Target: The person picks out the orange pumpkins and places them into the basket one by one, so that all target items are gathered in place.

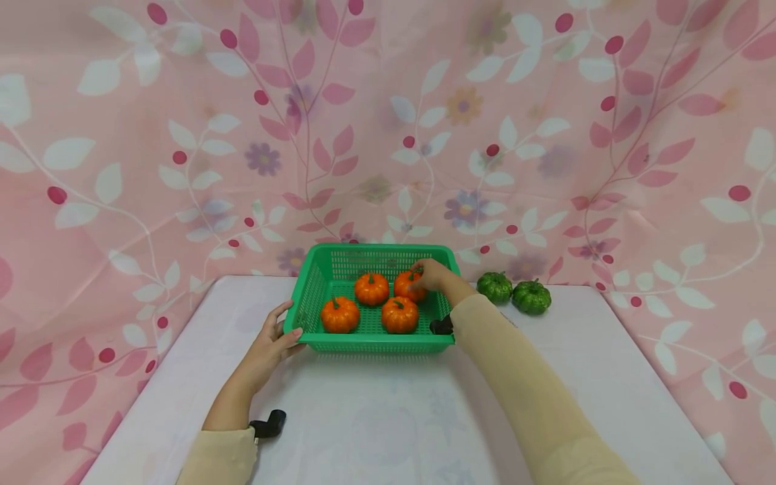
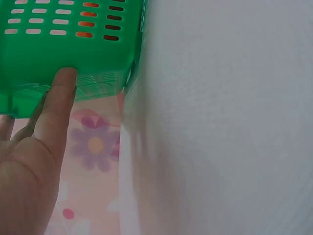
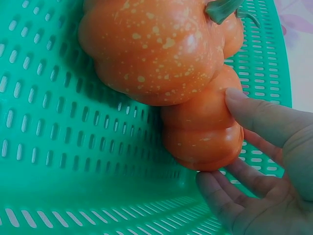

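Observation:
A green plastic basket [image 1: 378, 339] stands at the back of the table with several small orange pumpkins in it. At its near left corner my left hand [image 1: 274, 342] holds the rim, thumb at the front and fingers along the left side. In the left wrist view the left hand [image 2: 36, 152] reaches up to the slotted green wall [image 2: 34, 54]. My right hand [image 1: 438, 277] reaches inside and grips the back right pumpkin [image 1: 407, 286]. Up close, the right hand's thumb and fingers span this pumpkin [image 3: 203, 132], partly hidden behind a nearer, speckled pumpkin [image 3: 151, 49].
Two green pumpkins [image 1: 494, 287] [image 1: 532, 297] sit on the table right of the basket. A pale cloth [image 1: 388, 417] covers the table. Behind it hangs a pink floral curtain [image 1: 376, 135], close to the basket's back side.

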Action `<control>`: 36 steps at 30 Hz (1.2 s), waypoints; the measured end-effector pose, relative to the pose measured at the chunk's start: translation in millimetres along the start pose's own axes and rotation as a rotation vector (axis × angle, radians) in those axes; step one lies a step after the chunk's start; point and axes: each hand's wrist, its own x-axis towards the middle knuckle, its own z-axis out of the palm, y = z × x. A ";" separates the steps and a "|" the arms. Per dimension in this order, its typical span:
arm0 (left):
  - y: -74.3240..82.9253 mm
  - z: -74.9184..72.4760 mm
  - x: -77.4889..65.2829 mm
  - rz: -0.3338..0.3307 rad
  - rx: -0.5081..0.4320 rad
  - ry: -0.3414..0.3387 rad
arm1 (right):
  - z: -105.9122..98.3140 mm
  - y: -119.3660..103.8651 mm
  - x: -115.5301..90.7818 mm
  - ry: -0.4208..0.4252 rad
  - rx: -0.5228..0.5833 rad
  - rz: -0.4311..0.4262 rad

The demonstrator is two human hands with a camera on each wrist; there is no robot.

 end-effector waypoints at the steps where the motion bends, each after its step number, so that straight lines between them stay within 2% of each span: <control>1: 0.0 0.0 0.1 -0.002 0.001 -0.001 | 0.0 -0.6 -1.0 0.002 0.001 0.000; 21: -2.2 1.7 2.2 0.000 -0.002 -0.006 | -7.5 0.4 -4.0 0.018 0.003 -0.025; 28: -1.4 -0.1 1.6 0.000 -0.008 -0.004 | -17.6 -6.9 -12.3 -0.003 0.057 -0.043; 36: -1.0 -1.0 1.1 0.000 0.002 -0.003 | -29.7 -17.6 -20.0 -0.011 0.043 -0.086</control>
